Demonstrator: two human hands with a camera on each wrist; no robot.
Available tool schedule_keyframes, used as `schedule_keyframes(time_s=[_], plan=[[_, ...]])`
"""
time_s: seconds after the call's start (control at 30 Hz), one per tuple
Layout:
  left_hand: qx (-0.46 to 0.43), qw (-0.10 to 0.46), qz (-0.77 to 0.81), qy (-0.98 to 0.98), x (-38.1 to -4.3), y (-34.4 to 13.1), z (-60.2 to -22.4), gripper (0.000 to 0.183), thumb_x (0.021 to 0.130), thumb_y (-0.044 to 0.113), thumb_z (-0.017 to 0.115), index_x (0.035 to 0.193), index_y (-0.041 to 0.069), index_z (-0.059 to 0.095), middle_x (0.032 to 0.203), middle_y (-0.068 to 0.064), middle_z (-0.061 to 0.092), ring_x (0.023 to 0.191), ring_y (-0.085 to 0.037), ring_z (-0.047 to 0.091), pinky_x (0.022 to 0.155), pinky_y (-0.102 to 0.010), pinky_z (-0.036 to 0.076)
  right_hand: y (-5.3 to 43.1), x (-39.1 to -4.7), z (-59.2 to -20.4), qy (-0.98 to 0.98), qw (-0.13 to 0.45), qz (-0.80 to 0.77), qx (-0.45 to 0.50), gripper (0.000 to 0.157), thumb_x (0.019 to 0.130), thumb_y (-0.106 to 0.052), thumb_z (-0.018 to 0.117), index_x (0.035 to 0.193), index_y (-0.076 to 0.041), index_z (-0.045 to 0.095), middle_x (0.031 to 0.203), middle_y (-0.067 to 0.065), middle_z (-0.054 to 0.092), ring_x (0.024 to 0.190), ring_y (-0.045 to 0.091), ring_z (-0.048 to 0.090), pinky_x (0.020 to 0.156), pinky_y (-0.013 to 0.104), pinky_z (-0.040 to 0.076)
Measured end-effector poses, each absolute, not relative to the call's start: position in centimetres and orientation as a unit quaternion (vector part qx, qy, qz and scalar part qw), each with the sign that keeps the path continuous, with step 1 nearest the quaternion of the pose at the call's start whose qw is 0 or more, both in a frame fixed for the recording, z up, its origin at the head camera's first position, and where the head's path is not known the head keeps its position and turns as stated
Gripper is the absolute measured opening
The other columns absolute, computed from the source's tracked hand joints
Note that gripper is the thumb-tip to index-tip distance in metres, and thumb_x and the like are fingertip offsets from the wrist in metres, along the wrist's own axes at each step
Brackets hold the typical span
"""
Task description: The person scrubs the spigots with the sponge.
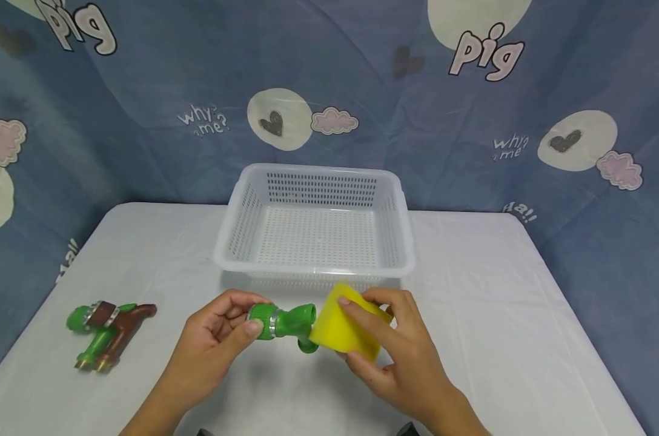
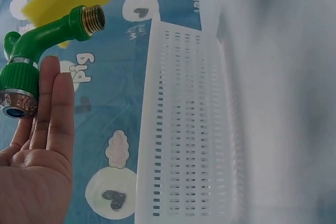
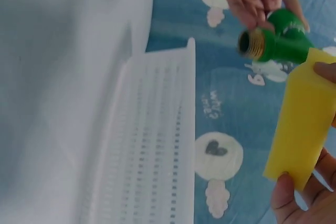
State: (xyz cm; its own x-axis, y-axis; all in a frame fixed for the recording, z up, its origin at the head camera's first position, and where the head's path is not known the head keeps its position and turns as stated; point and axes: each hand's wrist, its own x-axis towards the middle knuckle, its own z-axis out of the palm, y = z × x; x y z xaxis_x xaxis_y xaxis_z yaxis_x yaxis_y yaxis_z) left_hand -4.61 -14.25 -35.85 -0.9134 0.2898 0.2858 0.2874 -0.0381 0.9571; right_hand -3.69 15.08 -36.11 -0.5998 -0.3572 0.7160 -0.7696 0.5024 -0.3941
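A green tap [image 1: 294,321] with a silver collar and a brass threaded inlet is held up by my left hand [image 1: 220,333], thumb and fingers pinching its ribbed end. Close beside it, my right hand [image 1: 392,339] grips a yellow sponge [image 1: 346,324] between thumb and fingers. In the left wrist view the tap [image 2: 50,38] stands with its brass thread [image 2: 94,19] pointing away from the palm. In the right wrist view the sponge [image 3: 304,124] overlaps one end of the tap; whether they touch there I cannot tell.
Behind the hands a white perforated basket [image 1: 314,266] stands on the white-covered table [image 1: 526,339]. At the left lie green and brown taps [image 1: 108,333] in a cluster. A blue printed cloth [image 1: 362,66] hangs at the back and sides.
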Motion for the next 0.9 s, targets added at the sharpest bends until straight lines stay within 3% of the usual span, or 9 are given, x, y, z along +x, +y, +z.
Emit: schedule_keyframes(time_s=[0.2, 0.47, 0.9], plan=[[0.203, -0.006, 0.689, 0.696, -4.62, -14.26, -35.83, 0.022, 0.101, -0.012, 0.057, 0.122, -0.006, 0.061, 0.114, -0.015, 0.071, 0.097, -0.019, 0.072, 0.084, -0.029, 0.061, 14.60, -3.74, -36.47, -0.822, 0.274, 0.342, 0.365, 0.043, 0.099, -0.029, 0.068, 0.139, -0.015, 0.067, 0.126, 0.012, 0.058, 0.112, 0.028, 0.053, 0.090, 0.033, 0.049], [0.224, -0.007, 0.705, 0.673, -4.76, -14.36, -35.98, 0.024, 0.100, -0.016, 0.055, 0.122, -0.009, 0.061, 0.114, -0.014, 0.072, 0.098, -0.017, 0.072, 0.084, -0.027, 0.061, 15.23, -3.98, -36.76, -0.870, 0.249, 0.292, 0.310, 0.059, 0.085, -0.020, 0.083, 0.141, -0.018, 0.066, 0.127, 0.012, 0.059, 0.114, 0.030, 0.053, 0.086, 0.044, 0.058], [0.199, -0.010, 0.693, 0.693, -4.66, -14.10, -35.80, 0.021, 0.102, -0.011, 0.057, 0.122, -0.007, 0.062, 0.113, -0.016, 0.072, 0.096, -0.017, 0.073, 0.082, -0.028, 0.062, 14.81, -3.32, -35.98, -0.833, 0.276, 0.348, 0.328, 0.043, 0.103, -0.038, 0.066, 0.139, -0.014, 0.067, 0.126, 0.010, 0.058, 0.111, 0.029, 0.052, 0.084, 0.034, 0.049]])
